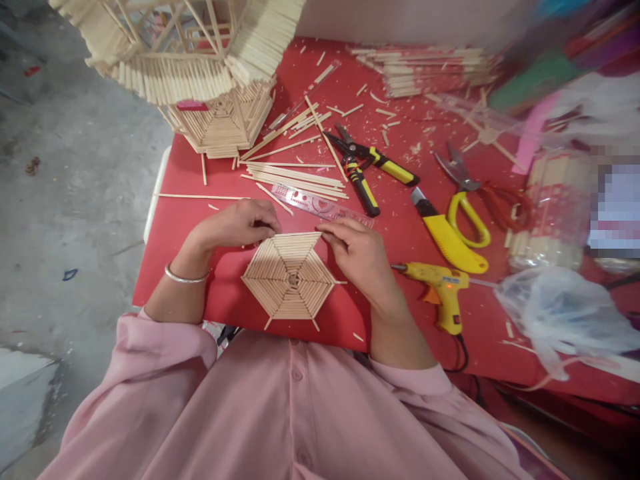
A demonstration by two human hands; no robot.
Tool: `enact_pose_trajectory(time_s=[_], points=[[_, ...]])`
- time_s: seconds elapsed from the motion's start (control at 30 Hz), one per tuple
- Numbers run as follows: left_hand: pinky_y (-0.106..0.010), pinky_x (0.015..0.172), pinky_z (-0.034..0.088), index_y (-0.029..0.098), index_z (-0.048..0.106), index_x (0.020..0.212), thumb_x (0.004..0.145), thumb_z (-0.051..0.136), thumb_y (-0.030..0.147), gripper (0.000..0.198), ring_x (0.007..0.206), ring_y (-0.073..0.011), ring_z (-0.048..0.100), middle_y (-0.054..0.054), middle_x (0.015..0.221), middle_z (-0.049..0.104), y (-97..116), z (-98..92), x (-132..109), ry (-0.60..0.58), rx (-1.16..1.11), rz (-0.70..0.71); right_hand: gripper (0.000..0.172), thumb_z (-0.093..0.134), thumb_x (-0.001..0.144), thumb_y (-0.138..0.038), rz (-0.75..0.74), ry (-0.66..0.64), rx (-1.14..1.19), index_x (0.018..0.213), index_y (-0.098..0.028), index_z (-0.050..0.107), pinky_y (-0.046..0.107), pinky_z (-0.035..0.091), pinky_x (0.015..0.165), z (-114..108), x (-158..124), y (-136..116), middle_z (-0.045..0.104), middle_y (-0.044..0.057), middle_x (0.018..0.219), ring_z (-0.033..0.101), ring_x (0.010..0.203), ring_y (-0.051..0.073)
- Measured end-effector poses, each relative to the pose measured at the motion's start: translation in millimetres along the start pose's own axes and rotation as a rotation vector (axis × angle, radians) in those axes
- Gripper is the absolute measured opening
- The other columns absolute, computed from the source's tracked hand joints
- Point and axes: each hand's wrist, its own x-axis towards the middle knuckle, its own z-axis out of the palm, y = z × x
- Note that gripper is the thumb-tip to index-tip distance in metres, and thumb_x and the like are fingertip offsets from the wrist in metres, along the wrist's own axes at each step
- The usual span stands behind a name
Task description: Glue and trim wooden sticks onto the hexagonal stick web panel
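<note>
A hexagonal stick panel is set at the near edge of the red table, its corner-to-corner long axis laid left to right. Its far corners are pinched by the left hand and right hand, held apart. Stub ends are pointed rightward and toward the body.
</note>
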Motion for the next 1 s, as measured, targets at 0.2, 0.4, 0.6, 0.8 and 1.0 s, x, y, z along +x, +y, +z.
enact_pose_trajectory(time_s=[0.2, 0.4, 0.6, 0.8, 1.0], points=[[-0.021, 0.07, 0.052, 0.019, 0.081, 0.088, 0.088, 0.061, 0.015, 0.02, 0.073, -0.01, 0.065, -0.004, 0.091, 0.073, 0.2, 0.4, -0.1, 0.0, -0.011, -0.003, 0.028, 0.058, 0.098, -0.019, 0.004, 0.0, 0.01, 0.108, -0.027, 0.083, 0.046, 0.061, 0.091, 0.3, -0.3, -1.1, 0.08, 0.008, 0.107, 0.075, 0.099, 0.026], [-0.02, 0.068, 0.051, 0.019, 0.081, 0.087, 0.087, 0.062, 0.014, 0.02, 0.07, -0.0092, 0.064, -0.004, 0.093, 0.074, 1.4, 0.1, 0.3, -0.006, -0.008, -0.016, 0.028, 0.059, 0.099, -0.019, -0.003, 0.003, 0.003, 0.108, -0.027, 0.083, 0.046, 0.061, 0.09, 0.9, 0.1, 0.1, 0.08, 0.008, 0.105, 0.075, 0.098, 0.026], [-0.021, 0.07, 0.051, 0.02, 0.081, 0.088, 0.088, 0.063, 0.015, 0.018, 0.07, -0.0093, 0.065, -0.003, 0.092, 0.074, -1.5, 1.4, 0.8, -0.007, 0.01, -0.015, 0.027, 0.058, 0.099, -0.021, 0.001, 0.0, 0.001, 0.108, -0.027, 0.083, 0.046, 0.061, 0.091, 0.8, -0.3, 1.1, 0.08, 0.008, 0.106, 0.074, 0.099, 0.026], [-0.022, 0.073, 0.052, 0.019, 0.08, 0.086, 0.087, 0.064, 0.014, 0.017, 0.074, -0.0106, 0.065, -0.003, 0.092, 0.074, -0.3, 1.3, 1.0, 0.005, 0.004, -0.004, 0.026, 0.059, 0.099, -0.021, -0.01, 0.009, 0.003, 0.108, -0.026, 0.083, 0.045, 0.061, 0.09, 0.9, -0.3, 0.9, 0.08, 0.008, 0.106, 0.075, 0.099, 0.026], [-0.022, 0.071, 0.052, 0.019, 0.081, 0.086, 0.086, 0.063, 0.015, 0.018, 0.072, -0.0104, 0.065, -0.003, 0.092, 0.073, 0.6, 1.1, 0.5, 0.003, -0.004, -0.019, 0.027, 0.059, 0.099, -0.02, 0.001, 0.003, -0.003, 0.107, -0.027, 0.083, 0.046, 0.06, 0.091, 0.5, 0.5, 0.3, 0.08, 0.008, 0.106, 0.074, 0.099, 0.026]])
